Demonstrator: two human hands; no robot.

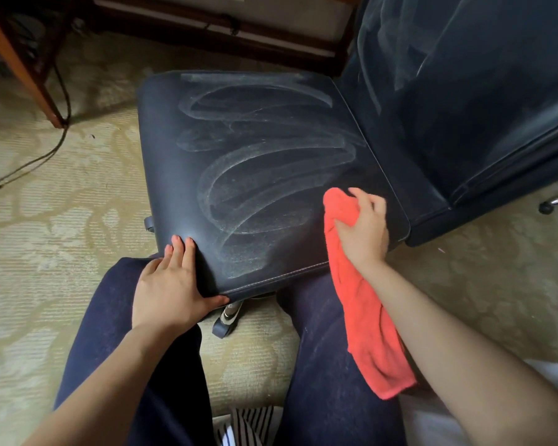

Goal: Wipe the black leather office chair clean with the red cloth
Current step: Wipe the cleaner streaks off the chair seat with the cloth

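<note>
The black leather office chair (pixel 239 162) stands in front of me, its seat streaked with pale curved smears. Its backrest (pixel 484 91) rises at the right, also smeared. My right hand (pixel 364 226) grips the red cloth (pixel 364 317) at the seat's near right part, and most of the cloth hangs down over my right leg. My left hand (pixel 171 284) holds the seat's near left corner, fingers flat on top and thumb along the front edge.
Patterned beige carpet (pixel 45 236) lies all around. A wooden desk leg (pixel 23 66) and a dark cable (pixel 29 162) are at the left. A dark low furniture frame (pixel 207 30) runs along the back. Chair casters (pixel 226 320) show under the seat and at the far right.
</note>
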